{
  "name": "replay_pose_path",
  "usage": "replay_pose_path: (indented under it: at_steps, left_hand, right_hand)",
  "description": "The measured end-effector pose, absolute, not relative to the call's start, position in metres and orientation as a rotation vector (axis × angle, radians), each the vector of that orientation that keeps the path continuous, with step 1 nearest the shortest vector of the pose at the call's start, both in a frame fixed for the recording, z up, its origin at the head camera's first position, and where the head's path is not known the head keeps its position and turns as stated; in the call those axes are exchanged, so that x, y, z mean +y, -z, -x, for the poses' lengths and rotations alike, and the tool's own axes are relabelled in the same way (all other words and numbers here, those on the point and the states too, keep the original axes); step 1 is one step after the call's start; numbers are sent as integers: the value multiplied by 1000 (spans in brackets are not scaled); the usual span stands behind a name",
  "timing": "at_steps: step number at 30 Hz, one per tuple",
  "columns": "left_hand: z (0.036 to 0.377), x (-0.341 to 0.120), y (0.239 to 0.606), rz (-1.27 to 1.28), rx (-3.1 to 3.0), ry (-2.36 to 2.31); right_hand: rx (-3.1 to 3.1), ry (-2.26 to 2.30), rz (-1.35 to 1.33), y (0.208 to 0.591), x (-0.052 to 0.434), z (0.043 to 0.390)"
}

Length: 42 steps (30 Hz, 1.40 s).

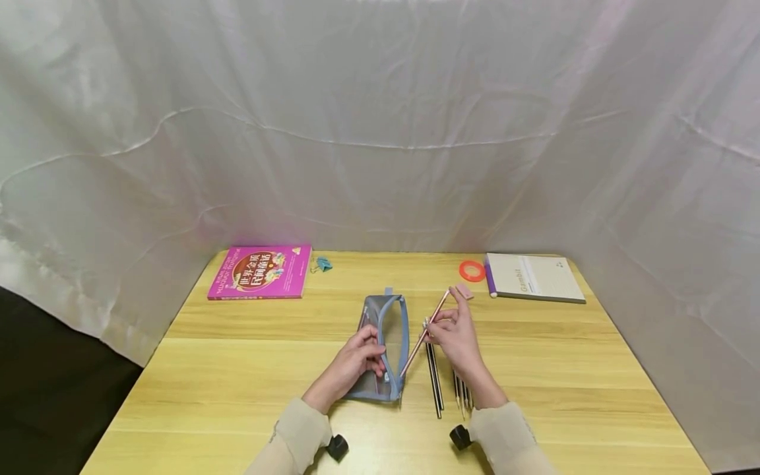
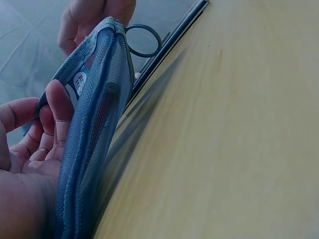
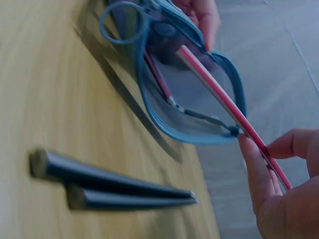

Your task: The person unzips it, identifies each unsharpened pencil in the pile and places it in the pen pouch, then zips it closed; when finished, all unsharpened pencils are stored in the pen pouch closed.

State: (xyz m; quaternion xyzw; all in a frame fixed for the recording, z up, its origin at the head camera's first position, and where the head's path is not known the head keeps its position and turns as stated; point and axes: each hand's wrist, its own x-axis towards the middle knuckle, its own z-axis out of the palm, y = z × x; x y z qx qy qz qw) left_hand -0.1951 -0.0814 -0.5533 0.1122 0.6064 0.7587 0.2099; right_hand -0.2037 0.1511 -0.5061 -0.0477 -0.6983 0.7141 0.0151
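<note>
My left hand (image 1: 356, 359) grips the rim of a grey-blue mesh zip pencil case (image 1: 371, 310), holding its mouth open. A ring pull (image 2: 144, 41) hangs at one end of the zip. Between thumb and fingers, my right hand (image 1: 456, 333) pinches a pink-red pencil (image 3: 219, 94); its lower end slants toward the opening. Through the mouth, another reddish stick (image 3: 158, 77) shows inside the case. Two dark pencils (image 3: 114, 174) lie on the table between the case and my right hand. Several more pencils (image 1: 462, 396) lie partly hidden under my right forearm.
A pink book (image 1: 261, 272) lies at the back left, with a teal binder clip (image 1: 322, 264) beside it. At the back right are an orange-red ring (image 1: 472, 270), a pink eraser-like block (image 1: 464, 291) and a notebook (image 1: 534, 277). Grey curtains (image 1: 380, 185) surround the wooden table (image 1: 237, 376).
</note>
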Motion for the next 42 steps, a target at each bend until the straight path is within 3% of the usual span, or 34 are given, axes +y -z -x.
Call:
replay_pose_path:
  at_steps: [22, 42]
  left_hand:
    - [196, -78, 548, -319, 1669, -2120]
    - [196, -75, 547, -398, 1637, -2127]
  right_hand:
    - [-2281, -2283, 70, 521, 108, 197]
    - [-2372, -2216, 51, 522, 102, 196]
